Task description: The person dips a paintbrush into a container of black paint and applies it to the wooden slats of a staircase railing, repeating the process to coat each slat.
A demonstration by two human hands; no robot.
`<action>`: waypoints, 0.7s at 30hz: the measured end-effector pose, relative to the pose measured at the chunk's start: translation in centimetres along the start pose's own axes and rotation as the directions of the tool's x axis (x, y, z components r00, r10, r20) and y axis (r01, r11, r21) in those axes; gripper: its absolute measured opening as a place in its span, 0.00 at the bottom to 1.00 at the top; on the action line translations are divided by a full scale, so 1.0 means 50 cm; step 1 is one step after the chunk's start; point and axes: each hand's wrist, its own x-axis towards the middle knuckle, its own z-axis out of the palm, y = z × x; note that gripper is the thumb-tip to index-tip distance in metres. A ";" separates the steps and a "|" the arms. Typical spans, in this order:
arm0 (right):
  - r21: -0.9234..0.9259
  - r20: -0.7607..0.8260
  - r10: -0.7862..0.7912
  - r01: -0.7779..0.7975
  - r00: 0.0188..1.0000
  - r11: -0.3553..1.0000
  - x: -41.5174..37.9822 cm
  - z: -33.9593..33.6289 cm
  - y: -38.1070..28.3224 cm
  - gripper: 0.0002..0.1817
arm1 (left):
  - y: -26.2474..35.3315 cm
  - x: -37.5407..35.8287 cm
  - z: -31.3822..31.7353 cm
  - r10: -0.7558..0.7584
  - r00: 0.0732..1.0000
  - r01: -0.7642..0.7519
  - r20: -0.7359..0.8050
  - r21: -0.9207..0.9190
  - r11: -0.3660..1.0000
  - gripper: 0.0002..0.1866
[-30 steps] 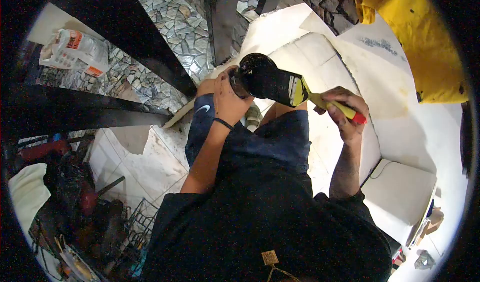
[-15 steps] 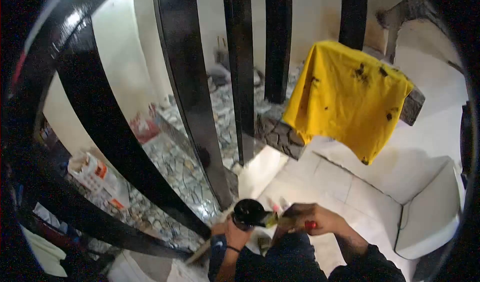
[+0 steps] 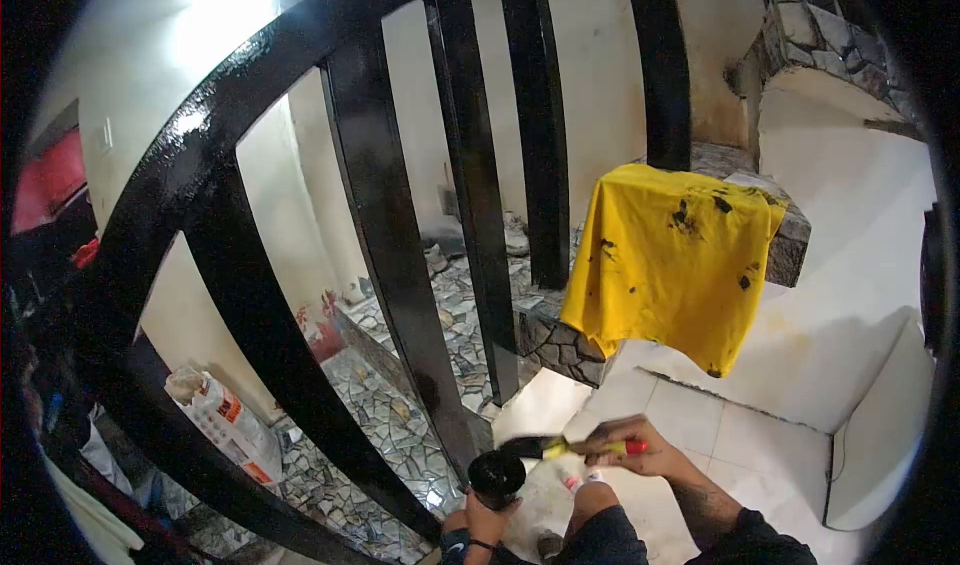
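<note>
My left hand [image 3: 486, 520] is wrapped around a small black paint cup [image 3: 497, 479], with its dark inside facing up. In my right hand [image 3: 634, 447] is a paintbrush [image 3: 554, 449] with a yellow handle and a red end. The brush lies roughly level, its black bristles pointing left and overlapping the far rim of the cup in this view. Just beyond both hands stands the railing of glossy black slats [image 3: 400, 235]; the foot of one slat comes down close to the cup.
A yellow cloth [image 3: 680, 255] with black stains drapes over a stone-faced ledge [image 3: 790, 250]. Behind the slats, a white printed sack [image 3: 228, 425] stands on stone-patterned flooring [image 3: 385, 465]. A white curved panel [image 3: 880, 435] is at the right, beside pale floor tiles [image 3: 690, 410].
The view has tilted up, showing more of the railing's top. The brush has moved from low over the cup to its far rim, and its bristles show more clearly.
</note>
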 end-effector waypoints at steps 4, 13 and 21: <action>0.026 -0.484 -0.066 0.090 0.873 0.996 0.094 -0.037 -0.008 0.22 | -0.055 -0.040 0.035 0.133 0.991 -0.136 0.031 0.124 0.983 0.42; 0.039 -0.773 -0.471 0.772 0.426 0.634 0.560 -0.287 -0.199 0.15 | -0.235 -0.133 0.079 0.117 0.937 -0.249 0.329 0.395 0.884 0.42; 0.013 -0.827 -0.473 0.850 0.305 0.526 0.720 -0.401 -0.270 0.13 | -0.251 -0.119 0.052 0.184 0.889 -0.378 0.420 0.444 0.812 0.39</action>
